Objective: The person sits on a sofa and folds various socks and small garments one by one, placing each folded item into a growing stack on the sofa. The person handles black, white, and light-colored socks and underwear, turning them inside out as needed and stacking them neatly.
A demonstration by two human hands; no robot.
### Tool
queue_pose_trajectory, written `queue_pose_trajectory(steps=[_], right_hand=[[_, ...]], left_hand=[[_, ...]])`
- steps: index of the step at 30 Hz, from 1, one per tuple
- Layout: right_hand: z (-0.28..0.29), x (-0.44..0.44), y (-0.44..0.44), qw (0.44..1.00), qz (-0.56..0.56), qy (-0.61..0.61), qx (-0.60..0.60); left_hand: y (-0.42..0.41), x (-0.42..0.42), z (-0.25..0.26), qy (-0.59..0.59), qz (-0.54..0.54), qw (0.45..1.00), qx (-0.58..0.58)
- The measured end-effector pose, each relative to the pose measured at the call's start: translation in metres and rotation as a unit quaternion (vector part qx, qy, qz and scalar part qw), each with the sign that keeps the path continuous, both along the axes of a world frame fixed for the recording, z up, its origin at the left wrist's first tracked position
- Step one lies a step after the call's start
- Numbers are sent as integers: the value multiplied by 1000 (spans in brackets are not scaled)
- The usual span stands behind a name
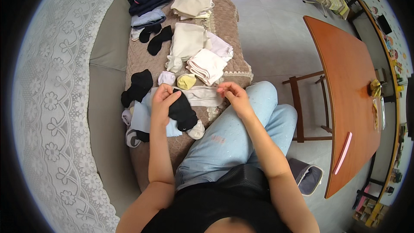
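Note:
My left hand [163, 100] pinches the top of a black sock [182, 111], which hangs over pale blue cloth [140, 113]. To its right my right hand [235, 97] is half curled above my knee and holds nothing that I can see. Its fingertips are close to the end of a flat off-white garment [203, 97], perhaps a long sock. Just beyond my hands sit a bundled yellow sock [186, 81] and a bundled pale lilac one [166, 78]. A white bundled sock [196, 130] lies against my thigh.
Folded cream cloths [189, 38] and a folded pale pink cloth [207, 64] lie farther along the quilted sofa cover [223, 3]. More black socks [141, 84] are at the left, by the sofa backrest [108, 81]. A wooden table [349, 103] and a waste bin [304, 176] stand right.

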State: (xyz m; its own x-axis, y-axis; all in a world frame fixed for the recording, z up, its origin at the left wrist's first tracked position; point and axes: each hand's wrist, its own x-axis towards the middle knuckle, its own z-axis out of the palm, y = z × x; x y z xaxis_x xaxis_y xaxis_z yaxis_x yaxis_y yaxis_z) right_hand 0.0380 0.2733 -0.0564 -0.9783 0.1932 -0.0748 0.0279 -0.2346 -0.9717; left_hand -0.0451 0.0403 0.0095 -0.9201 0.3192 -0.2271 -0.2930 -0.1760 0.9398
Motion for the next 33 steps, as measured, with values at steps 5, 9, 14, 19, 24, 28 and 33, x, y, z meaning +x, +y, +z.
queue_pose_trajectory(steps=[5,9,14,19,24,28,33], right_hand=[[3,-2,2,999,20,-36,-11],[-3,0,1,999,32,-15,-5],[1,3,0,999,36,-24,23],[-3,3,-2,998,41,-34,44],[-2,5,-7,992,35,-34,116],[12,1,-14,972,67,33,223],[16,-8,-22,967,123,8,221]], left_hand=[[-41,-1,7,67,-75,972,-212],[-52,-1,-20,254,-32,907,-334],[-57,-7,-16,233,79,915,-320],[-65,-4,-20,273,-108,879,-375],[-57,-20,1,299,-15,884,-359],[-45,-81,6,357,40,865,-352],[-23,-191,-49,437,69,782,-439]])
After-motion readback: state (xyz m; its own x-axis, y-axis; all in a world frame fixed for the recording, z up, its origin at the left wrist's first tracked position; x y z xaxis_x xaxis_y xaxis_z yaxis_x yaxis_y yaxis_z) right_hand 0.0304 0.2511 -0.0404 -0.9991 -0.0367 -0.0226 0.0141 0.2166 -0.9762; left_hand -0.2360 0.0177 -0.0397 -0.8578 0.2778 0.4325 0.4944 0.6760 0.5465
